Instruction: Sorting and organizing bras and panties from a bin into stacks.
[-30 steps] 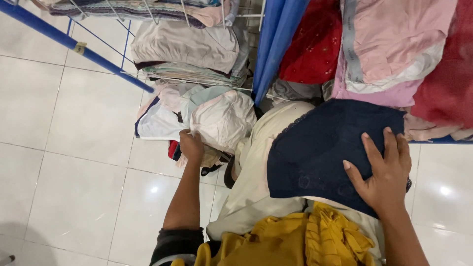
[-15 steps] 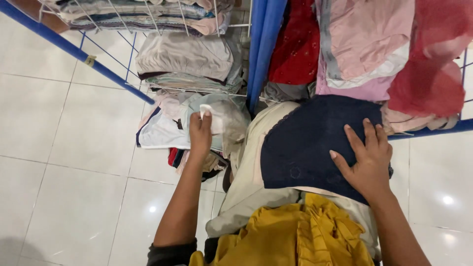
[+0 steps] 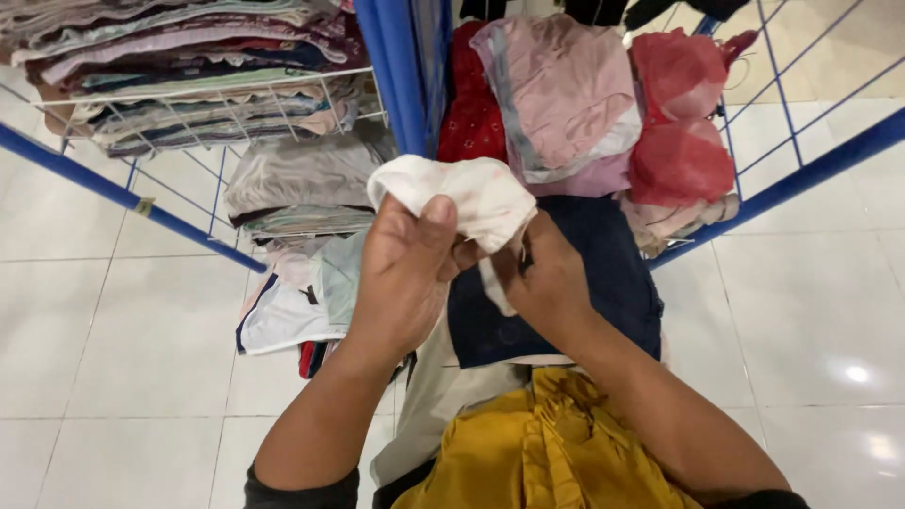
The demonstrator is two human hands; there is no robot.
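Note:
Both hands hold a small crumpled white cloth [image 3: 471,193] with faint pink marks, raised in front of me. My left hand [image 3: 405,273] grips its lower left part with the thumb on top. My right hand [image 3: 537,278] pinches its lower right edge. Below the hands a folded navy garment [image 3: 613,283] lies on a beige cloth [image 3: 434,396] across my lap, and a mustard-yellow garment [image 3: 537,452] is bunched nearest to me.
A blue metal rack [image 3: 396,75] with white wire shelves holds stacks of folded clothes [image 3: 189,66] at upper left. Pink [image 3: 556,85] and red [image 3: 679,141] garments are piled at upper right. Loose white and pale clothes [image 3: 292,302] lie on the white tiled floor [image 3: 113,358].
My left hand lifted the white cloth from the floor pile up in front of me. My right hand left the navy garment and joined it on the cloth.

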